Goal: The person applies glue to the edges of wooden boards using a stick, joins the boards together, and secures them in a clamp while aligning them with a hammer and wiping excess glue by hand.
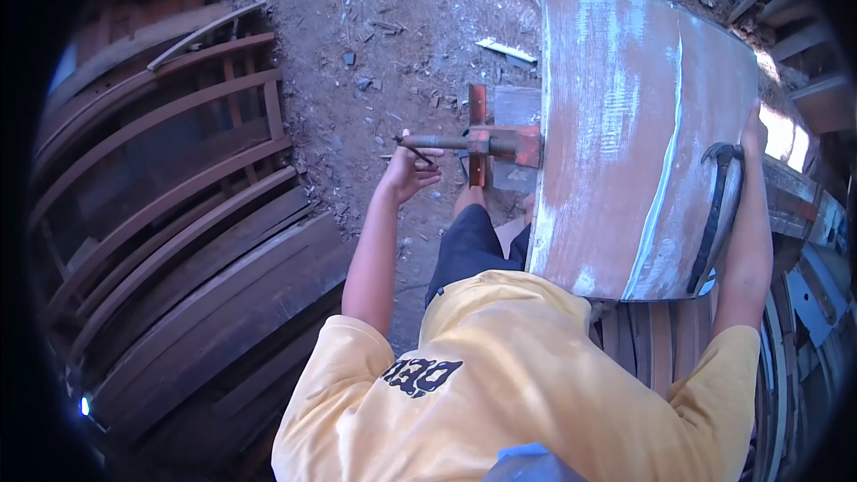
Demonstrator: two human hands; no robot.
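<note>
My left hand [414, 174] is at the thin turning bar of a screw clamp, thumb and fingers loosely around the clamp handle [420, 153]. The threaded screw runs right to the clamp's orange jaw [527, 145], which meets the left edge of a large wooden panel [607, 143]. This panel has whitish patches and a pale lengthwise line down its face. My right hand [755, 134] grips the panel's right edge, its fingers partly hidden. Just left of my right forearm, a hammer [714, 214] with a dark handle lies on the panel.
Stacked brown wooden frames and planks [196, 187] fill the left side. Wood scraps and chips litter the dirt floor [357, 36], including a pale offcut [507, 51]. More boards [808, 295] lie along the right side. A timber beam [790, 196] passes behind the panel.
</note>
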